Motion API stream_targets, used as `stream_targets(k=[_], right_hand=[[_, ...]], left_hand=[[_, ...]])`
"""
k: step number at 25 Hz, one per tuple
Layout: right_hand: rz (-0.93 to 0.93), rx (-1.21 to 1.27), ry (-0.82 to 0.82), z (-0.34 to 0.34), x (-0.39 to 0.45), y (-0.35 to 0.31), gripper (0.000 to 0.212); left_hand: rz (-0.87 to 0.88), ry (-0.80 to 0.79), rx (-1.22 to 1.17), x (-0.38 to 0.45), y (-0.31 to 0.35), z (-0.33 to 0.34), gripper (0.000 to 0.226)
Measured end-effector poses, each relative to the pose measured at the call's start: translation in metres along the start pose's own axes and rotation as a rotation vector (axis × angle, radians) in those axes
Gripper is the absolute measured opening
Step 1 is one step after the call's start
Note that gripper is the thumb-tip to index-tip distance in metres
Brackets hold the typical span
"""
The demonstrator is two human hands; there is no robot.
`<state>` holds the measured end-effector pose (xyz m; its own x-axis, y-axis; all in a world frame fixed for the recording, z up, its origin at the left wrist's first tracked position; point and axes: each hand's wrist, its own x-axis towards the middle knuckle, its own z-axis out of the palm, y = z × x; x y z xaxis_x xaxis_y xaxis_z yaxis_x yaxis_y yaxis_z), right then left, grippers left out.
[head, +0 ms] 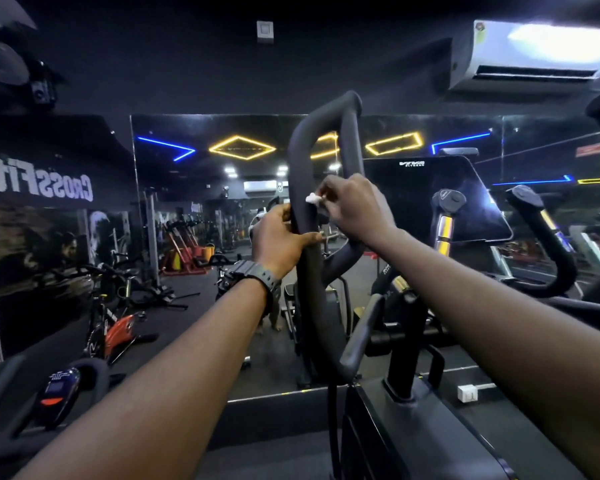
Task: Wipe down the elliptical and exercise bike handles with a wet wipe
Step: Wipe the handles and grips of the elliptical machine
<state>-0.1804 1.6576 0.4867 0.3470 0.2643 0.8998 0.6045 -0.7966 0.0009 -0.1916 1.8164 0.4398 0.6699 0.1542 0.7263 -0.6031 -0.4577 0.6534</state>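
Note:
A tall black looped elliptical handle (300,147) rises in the middle of the view. My left hand (278,237), with a dark watch on its wrist, grips the left bar of the loop from the left. My right hand (352,206) pinches a small white wet wipe (313,198) and holds it against the same bar, just above my left hand. A second black handle (548,237) of the machine curves up at the right.
The elliptical's dark console screen (440,199) stands right of the handle. A large wall mirror (194,174) ahead reflects gym machines and neon lights. An exercise bike (61,389) with a small display sits at lower left. An air conditioner (534,57) hangs at upper right.

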Motion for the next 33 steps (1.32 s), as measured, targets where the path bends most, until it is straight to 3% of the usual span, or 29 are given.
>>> stream_targets(k=[3, 5, 8, 15, 18, 22, 26, 33], right_hand=[[0.105, 0.101, -0.060, 0.013, -0.008, -0.001, 0.019], [0.082, 0.050, -0.198, 0.015, -0.030, 0.000, 0.017], [0.014, 0.039, -0.256, 0.010, -0.057, 0.001, 0.017], [-0.157, 0.155, -0.191, -0.001, -0.076, -0.004, 0.015], [-0.119, 0.112, -0.105, 0.011, -0.085, -0.024, 0.023], [0.044, 0.064, 0.035, 0.017, -0.076, -0.017, 0.015], [-0.022, 0.086, 0.009, 0.015, -0.089, -0.028, 0.014], [-0.084, 0.063, -0.002, 0.022, -0.096, -0.037, 0.015]], left_hand=[[0.010, 0.009, -0.014, -0.005, 0.006, 0.001, 0.050], [0.021, 0.032, 0.017, -0.006, 0.007, 0.001, 0.050], [0.017, 0.034, 0.038, -0.007, 0.003, 0.002, 0.053], [-0.009, 0.070, 0.081, -0.012, 0.001, 0.006, 0.045], [-0.054, 0.107, 0.061, -0.014, 0.002, 0.007, 0.039], [-0.081, 0.116, -0.025, -0.016, 0.001, 0.009, 0.050], [-0.180, 0.138, -0.188, -0.017, -0.005, 0.009, 0.057], [-0.244, 0.058, -0.314, -0.024, -0.016, 0.000, 0.046]])
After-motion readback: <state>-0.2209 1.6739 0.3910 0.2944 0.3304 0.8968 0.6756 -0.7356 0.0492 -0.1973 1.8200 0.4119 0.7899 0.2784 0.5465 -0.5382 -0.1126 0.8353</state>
